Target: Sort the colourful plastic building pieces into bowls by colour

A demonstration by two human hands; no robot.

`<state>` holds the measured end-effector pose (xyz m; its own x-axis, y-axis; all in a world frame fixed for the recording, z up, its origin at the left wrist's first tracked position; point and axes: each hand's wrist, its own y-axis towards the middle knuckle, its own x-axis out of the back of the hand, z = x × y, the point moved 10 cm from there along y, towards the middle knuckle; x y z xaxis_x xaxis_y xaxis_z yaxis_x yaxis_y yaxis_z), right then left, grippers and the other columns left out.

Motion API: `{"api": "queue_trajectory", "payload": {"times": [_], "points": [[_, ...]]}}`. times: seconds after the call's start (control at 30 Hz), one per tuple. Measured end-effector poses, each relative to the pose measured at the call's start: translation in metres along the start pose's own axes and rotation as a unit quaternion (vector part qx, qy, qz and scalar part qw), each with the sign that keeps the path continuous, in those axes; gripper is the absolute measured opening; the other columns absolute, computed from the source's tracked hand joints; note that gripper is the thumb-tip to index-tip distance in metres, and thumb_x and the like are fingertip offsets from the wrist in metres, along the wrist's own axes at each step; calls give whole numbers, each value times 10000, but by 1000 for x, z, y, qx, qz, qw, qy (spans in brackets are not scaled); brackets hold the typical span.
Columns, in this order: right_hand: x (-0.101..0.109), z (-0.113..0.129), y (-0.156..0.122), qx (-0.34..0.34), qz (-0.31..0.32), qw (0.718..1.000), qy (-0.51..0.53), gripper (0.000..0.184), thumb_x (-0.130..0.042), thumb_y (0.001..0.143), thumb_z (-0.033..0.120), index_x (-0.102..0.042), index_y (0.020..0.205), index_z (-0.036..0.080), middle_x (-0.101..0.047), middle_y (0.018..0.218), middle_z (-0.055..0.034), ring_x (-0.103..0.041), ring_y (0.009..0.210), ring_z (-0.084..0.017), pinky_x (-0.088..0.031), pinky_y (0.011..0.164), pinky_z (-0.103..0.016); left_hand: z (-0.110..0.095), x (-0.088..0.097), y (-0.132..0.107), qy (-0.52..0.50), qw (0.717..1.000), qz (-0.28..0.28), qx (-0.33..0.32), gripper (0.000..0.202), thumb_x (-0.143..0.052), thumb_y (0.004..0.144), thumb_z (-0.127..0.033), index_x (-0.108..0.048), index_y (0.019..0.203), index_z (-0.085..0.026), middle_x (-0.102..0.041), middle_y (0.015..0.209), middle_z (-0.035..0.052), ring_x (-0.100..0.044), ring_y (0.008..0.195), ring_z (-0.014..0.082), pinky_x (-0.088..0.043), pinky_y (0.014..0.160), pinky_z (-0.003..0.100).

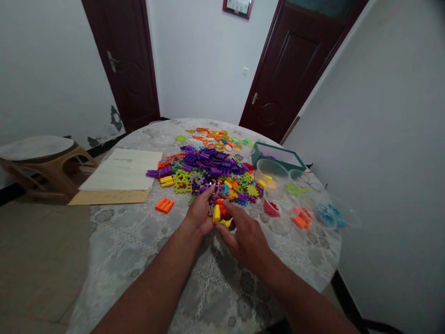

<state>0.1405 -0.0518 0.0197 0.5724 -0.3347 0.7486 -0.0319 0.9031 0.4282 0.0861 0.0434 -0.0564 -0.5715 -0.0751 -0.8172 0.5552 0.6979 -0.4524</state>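
Observation:
My left hand is closed around several small plastic building pieces at the near edge of a big colourful pile. Among them a yellow building piece stands upright, with an orange building piece just behind it. From the right, my right hand pinches in on the same cluster, its thumb and fingers around another yellow building piece. Fingers partly hide how the pieces sit together. Left of my hands lies a joined block of orange pieces, apart from the pile.
White sheets over brown card lie at the left. Rightward are a green-rimmed box and clear plastic tubs holding red pieces, orange pieces and blue pieces. A stool stands left of the round table.

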Motion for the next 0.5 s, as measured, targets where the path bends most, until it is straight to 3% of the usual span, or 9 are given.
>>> {"api": "queue_trajectory", "payload": {"times": [0.17, 0.33, 0.5], "points": [[-4, 5, 7, 6, -22, 1000, -7, 542, -636, 1007, 294, -515, 1522, 176, -662, 1431, -182, -663, 1275, -325, -578, 1066, -527, -9, -1, 0, -5, 999, 0, -47, 205, -545, 1039, -245, -685, 943, -131, -703, 703, 52, -675, 543, 161, -612, 589, 279], [5, -5, 12, -32, -60, 997, 28, 465, -547, 996, 196, -581, 1460, 204, -712, 1346, -150, -706, 1178, -289, -586, 1035, -487, -11, -7, -2, -27, 997, 17, -64, 189, -538, 1032, -191, -704, 969, -126, -725, 745, 59, -698, 594, 156, -612, 625, 261], [13, -13, 9, -73, -32, 990, 113, 415, -590, 983, 231, -628, 1397, 235, -759, 1217, -87, -740, 979, -225, -614, 867, -368, -12, -4, -2, 12, 998, 9, -58, 188, -538, 1023, -204, -708, 1068, -138, -722, 754, 53, -694, 572, 173, -582, 533, 269]]}}
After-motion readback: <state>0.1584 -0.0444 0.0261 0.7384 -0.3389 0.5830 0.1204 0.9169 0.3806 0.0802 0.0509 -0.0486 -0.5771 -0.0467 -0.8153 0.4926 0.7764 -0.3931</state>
